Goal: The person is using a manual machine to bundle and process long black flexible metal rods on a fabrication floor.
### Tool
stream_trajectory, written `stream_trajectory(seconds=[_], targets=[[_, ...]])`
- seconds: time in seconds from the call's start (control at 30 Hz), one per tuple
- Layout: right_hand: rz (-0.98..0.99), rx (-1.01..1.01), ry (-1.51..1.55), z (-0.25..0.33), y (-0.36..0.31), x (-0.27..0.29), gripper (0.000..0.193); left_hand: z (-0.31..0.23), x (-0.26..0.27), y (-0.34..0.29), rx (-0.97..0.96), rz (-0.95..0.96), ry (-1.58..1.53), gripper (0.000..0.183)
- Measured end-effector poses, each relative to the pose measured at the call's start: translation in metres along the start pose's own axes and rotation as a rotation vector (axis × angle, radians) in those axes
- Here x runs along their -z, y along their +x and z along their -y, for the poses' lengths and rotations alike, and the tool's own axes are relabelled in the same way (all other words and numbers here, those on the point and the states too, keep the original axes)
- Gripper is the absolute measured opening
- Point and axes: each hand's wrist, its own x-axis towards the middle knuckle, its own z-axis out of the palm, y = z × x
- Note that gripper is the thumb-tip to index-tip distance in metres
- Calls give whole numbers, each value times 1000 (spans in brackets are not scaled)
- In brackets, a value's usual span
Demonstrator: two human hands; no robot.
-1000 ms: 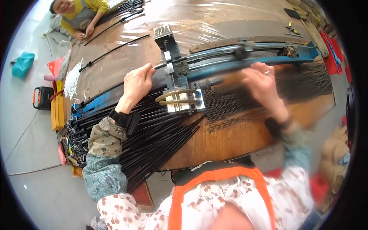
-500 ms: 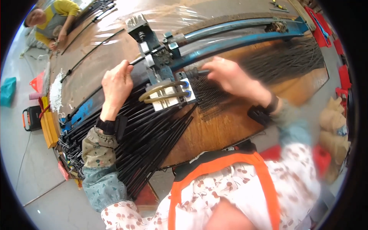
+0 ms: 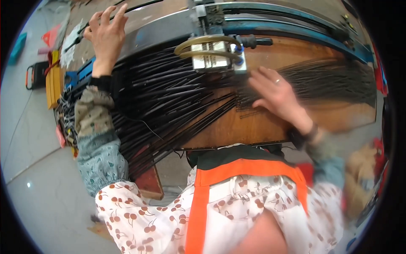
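My left hand (image 3: 105, 36) reaches to the far left with its fingers apart, over a long thin black rod (image 3: 141, 6) lying on the table; whether the fingertips touch it is hard to see. My right hand (image 3: 277, 93), slightly blurred, is stretched out flat over the near end of a pile of long thin dark springs (image 3: 330, 80). Between the hands stands a bench machine (image 3: 209, 55) with a metal block and two curved yellowish hoses (image 3: 207, 41). A black handle-like part (image 3: 256, 41) sticks out to its right. Many black rods (image 3: 165, 89) lie heaped between the machine and my left forearm.
A blue metal rail (image 3: 296, 30) runs from the machine to the right along the wooden tabletop (image 3: 211, 127). At the left are a yellow box-like piece (image 3: 53, 86) and a black case (image 3: 37, 76) on the floor. Beige sacks (image 3: 359, 178) stand at the right.
My left hand has moved from the rod at the machine to the far left and spread its fingers. My right hand has left the black handle-like part and come down over the springs. The view has shifted.
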Motion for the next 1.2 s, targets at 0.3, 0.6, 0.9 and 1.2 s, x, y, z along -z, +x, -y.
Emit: stream_trajectory(seconds=[0.3, 0.6, 0.9, 1.2], targets=[[-159, 119, 31, 0, 17, 11, 14, -139, 130, -44, 153, 526, -568, 17], [-144, -259, 130, 13, 31, -13, 10, -166, 122, -37, -40, 572, -567, 15], [-85, -432, 470, 12, 30, 17, 23, -169, 133, -23, 213, 576, -877, 12], [-94, -44, 300, 2, -3, 32, 43, -182, 153, 19, -5, 770, -851, 12]])
